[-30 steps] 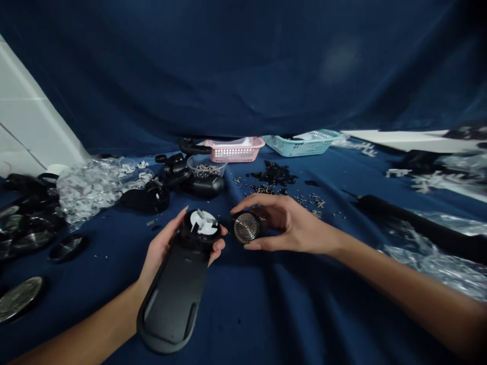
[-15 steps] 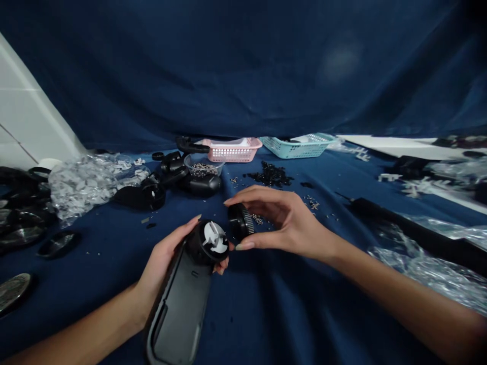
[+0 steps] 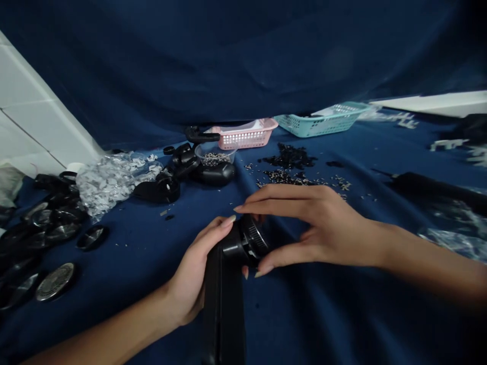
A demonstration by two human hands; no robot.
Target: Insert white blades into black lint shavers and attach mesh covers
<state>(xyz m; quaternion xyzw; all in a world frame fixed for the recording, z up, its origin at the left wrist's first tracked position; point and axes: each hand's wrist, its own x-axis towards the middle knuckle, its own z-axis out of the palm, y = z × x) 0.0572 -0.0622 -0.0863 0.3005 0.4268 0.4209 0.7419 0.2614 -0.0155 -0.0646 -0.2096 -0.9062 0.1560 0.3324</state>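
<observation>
My left hand (image 3: 194,268) is wrapped round the round head of a long black plastic housing (image 3: 224,304), which stands edge-on to me with its long body toward the bottom of the view. My right hand (image 3: 304,223) grips a black ribbed round cap (image 3: 255,237) between thumb and fingers. The cap sits tilted against the open end of the housing's head, with a narrow gap where a bit of white shows. Most of the white part inside is hidden by the cap.
Behind the hands lie black parts, a clear bowl of screws (image 3: 216,156), a pink basket (image 3: 247,134) and a teal basket (image 3: 323,121). At left are a bag of white pieces (image 3: 106,185) and a silver disc (image 3: 56,281). A black screwdriver-like tool (image 3: 429,185) lies right.
The ribbed cap has come from beside the housing to its open end. My left hand has turned the housing edge-on, and its white inside is now mostly covered. The whole view has shifted.
</observation>
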